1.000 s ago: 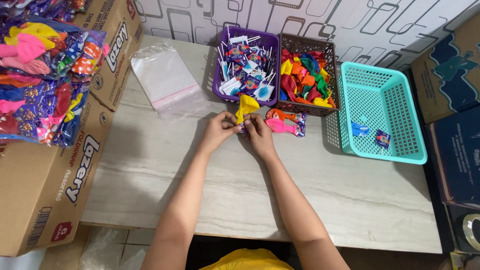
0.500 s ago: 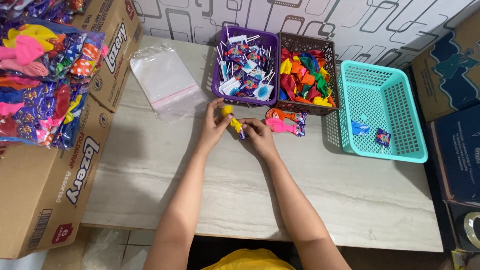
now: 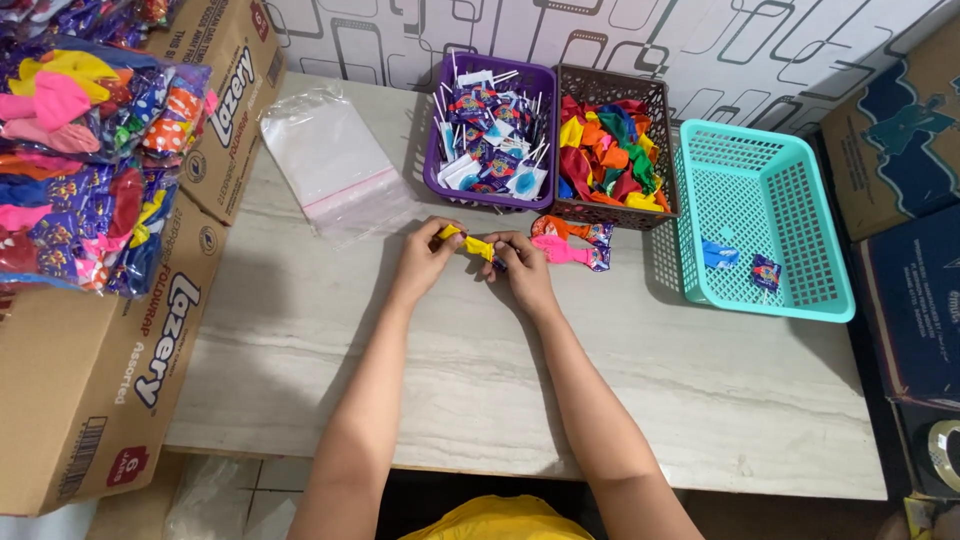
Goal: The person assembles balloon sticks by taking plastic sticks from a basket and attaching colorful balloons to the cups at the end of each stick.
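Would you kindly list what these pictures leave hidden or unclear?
1. Head view: the yellow balloon is partly hidden by the left hand and right hand.
2. The small packets in the teal basket are too small to identify.
3. The cardboard boxes are cut off by the right edge.

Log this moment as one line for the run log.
left hand and right hand: both pinching small yellow rubber balloon | above pale marble-pattern table | near purple plastic basket

pale marble-look table (image 3: 700,400) against a white wall (image 3: 720,40) with grey rounded-rectangle patterns.
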